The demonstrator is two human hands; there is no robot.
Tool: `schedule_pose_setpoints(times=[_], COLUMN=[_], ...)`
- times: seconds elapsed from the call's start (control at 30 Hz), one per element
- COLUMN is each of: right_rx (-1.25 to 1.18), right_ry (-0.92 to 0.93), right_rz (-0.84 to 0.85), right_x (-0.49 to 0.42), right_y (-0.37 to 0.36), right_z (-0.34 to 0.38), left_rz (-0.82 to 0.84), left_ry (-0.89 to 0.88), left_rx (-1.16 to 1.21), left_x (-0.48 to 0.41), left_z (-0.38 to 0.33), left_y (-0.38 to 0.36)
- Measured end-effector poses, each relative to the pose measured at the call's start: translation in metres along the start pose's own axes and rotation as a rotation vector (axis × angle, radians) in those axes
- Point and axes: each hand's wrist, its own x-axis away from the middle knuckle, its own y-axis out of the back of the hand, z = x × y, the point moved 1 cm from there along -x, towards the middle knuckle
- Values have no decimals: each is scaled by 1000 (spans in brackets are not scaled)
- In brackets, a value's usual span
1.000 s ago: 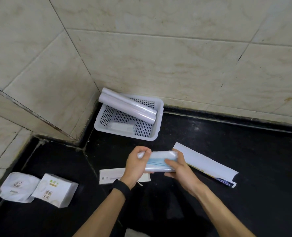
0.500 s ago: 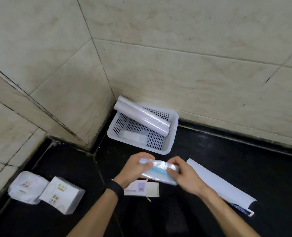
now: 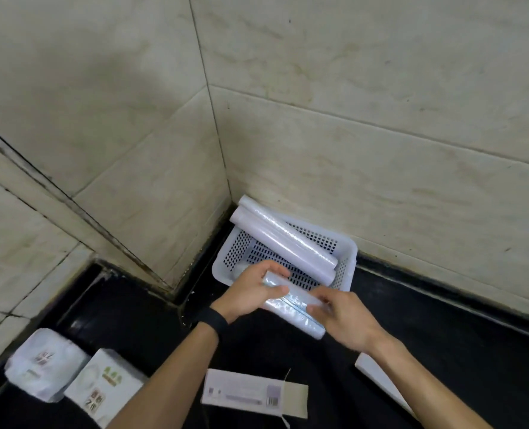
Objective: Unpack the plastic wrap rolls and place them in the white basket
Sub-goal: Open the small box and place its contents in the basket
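Left hand (image 3: 250, 292) and right hand (image 3: 343, 317) grip a wrapped roll (image 3: 291, 305) at the white basket (image 3: 348, 258) rim — best lowered parallel beside the two rolls (image 3: 288, 243) inside.

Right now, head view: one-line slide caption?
Both hands hold a plastic wrap roll at the white basket, two rolls already inside.

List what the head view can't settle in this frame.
- Held roll: motion blur, both hands cover its ends; wrapper state unclear.
- Basket floor: hidden by two rolls and the left hand.
- Packet lower right: behind the right forearm.
- Pack labels: blurred, unreadable.
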Motion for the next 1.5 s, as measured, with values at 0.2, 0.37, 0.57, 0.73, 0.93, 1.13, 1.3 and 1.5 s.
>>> schedule_pose_setpoints(times=[0.2, 0.37, 0.57, 0.73, 0.93, 1.13, 1.3, 1.5], right_rx=[164, 321, 641, 630, 683, 331, 193, 388], right_ry=[-167, -184, -192, -178, -141, -122, -68, -66], right_rz=[-89, 107, 180, 57, -1, -227, -332, -173], right_x=[-61, -91, -105, -103, -96, -76, -88, -124], right_y=[1, -18, -43, -59, -58, -28, -13, -22], right_z=[-25, -32, -32, -38, -40, -30, -21, -17], left_rz=[-396, -444, -466, -480, -470, -501, -511, -536], left_ry=[-28, 28, 28, 29, 31, 43, 24, 9], left_rx=[-747, -1088, -1138, -1134, -1117, -1125, -1099, -1085], left_x=[-44, -51, -55, -55, -53, -54, -55, -55], left_z=[53, 100, 100, 102, 99, 101, 103, 103], left_y=[31, 30, 28, 27, 27, 25, 26, 25])
